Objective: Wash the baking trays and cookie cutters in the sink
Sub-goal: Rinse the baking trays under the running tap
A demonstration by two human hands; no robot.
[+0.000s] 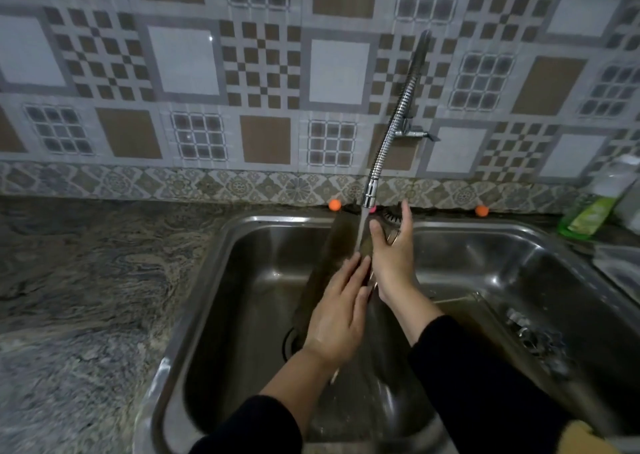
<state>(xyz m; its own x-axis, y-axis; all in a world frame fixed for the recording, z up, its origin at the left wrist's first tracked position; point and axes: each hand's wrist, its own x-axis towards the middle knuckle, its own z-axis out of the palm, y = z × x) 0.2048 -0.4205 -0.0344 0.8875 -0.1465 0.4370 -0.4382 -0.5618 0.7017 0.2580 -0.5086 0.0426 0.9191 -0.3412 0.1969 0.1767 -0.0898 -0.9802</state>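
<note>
Presently: rinse step. Right hand (393, 256) grips baking tray (323, 263) upright under tap stream (360, 231); left hand (337, 318), fingers extended, rubs its face. Next: probably turn tray, rinse other side.

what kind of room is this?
Most likely a home kitchen: a steel sink set in a stone counter, a flexible tap running on a patterned tile wall, and a green dish-soap bottle.
</note>
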